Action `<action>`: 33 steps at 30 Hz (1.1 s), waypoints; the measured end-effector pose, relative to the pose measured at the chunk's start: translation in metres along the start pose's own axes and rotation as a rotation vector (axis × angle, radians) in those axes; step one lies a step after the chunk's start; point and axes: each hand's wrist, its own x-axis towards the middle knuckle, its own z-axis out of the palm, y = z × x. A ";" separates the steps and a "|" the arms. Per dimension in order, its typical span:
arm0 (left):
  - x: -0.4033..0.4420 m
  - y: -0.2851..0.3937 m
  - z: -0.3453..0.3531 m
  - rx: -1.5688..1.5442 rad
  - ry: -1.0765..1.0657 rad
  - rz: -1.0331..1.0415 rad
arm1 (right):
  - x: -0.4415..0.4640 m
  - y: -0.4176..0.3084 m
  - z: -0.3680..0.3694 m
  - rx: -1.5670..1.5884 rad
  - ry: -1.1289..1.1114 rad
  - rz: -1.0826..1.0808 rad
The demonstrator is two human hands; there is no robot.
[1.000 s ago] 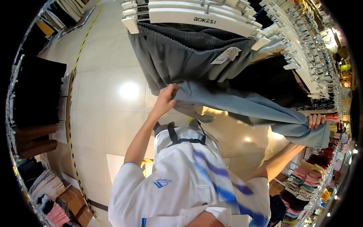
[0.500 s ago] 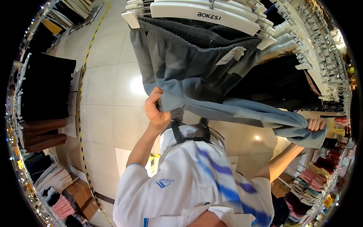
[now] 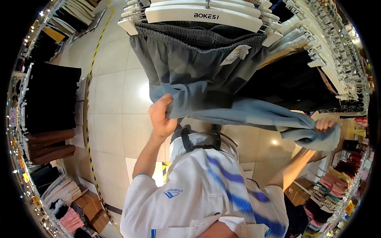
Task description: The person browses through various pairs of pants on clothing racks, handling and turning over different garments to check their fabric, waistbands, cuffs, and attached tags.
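Grey-blue patchwork pants [image 3: 186, 59] with an elastic waistband hang from a white hanger [image 3: 206, 16] marked BOKESI. A white tag [image 3: 236, 54] is attached near the waistband. My left hand [image 3: 162, 115] is closed on the blue cloth of the pants at the left. Over on the right, my right hand [image 3: 325, 125] grips the lower end of a leg, its fingers wrapped over the fabric. Between my hands the leg is drawn sideways in long folds.
More white hangers [image 3: 317, 55] with clothes run along the rail at right. Black garments [image 3: 51, 97] hang at left. Cardboard boxes [image 3: 89, 204] and folded clothes [image 3: 59, 189] lie at lower left. Yellow-black tape [image 3: 88, 131] marks the tiled floor.
The hanger and upper pants have shifted slightly left in view. My right hand has moved a little up and left, and the leg end looks more bunched. Both hands keep their hold.
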 end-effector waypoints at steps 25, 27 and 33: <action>0.101 0.046 0.000 -0.080 -0.680 -0.484 | 0.091 0.205 0.246 -0.171 -0.152 0.680; 0.102 0.050 -0.003 -0.260 -0.725 -0.655 | 0.092 0.203 0.244 -0.130 -0.165 0.697; 0.097 0.044 -0.010 -0.342 -0.712 -0.745 | 0.097 0.198 0.248 -0.071 -0.199 0.730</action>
